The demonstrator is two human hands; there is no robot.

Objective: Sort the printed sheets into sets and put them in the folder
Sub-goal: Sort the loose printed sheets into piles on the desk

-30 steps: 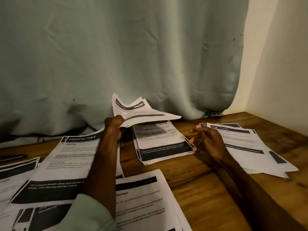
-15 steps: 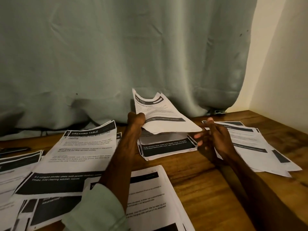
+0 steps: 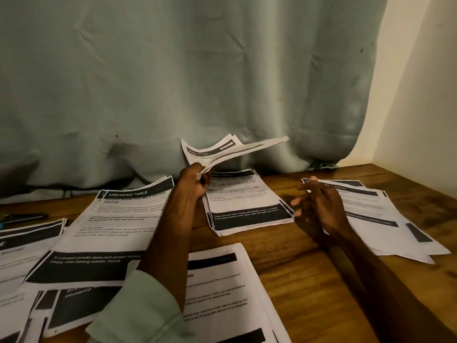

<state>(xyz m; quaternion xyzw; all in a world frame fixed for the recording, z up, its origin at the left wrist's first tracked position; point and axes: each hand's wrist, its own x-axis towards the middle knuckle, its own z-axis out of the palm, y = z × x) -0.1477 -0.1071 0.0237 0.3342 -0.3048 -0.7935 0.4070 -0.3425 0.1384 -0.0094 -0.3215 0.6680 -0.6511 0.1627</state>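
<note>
Fingers (image 3: pixel 197 191) of the left hand (image 3: pixel 191 181) are curled round a few sheets (image 3: pixel 235 151), which are pinched at their near corner and held raised just above the middle stack (image 3: pixel 247 201) on the table (image 3: pixel 296 280). The right hand (image 3: pixel 319 201) is held open, its fingers loosely spread, between that stack and the right pile (image 3: pixel 385 219). A left stack (image 3: pixel 116 219) and a near stack (image 3: pixel 217 293) are laid flat, with a curtain (image 3: pixel 173 82) behind.

the left hand (image 3: pixel 194 181) covers a corner of the held sheets (image 3: pixel 222 154); its forearm (image 3: pixel 168 238) hides the right edge of the dressing table sheet (image 3: pixel 118 219).
</note>
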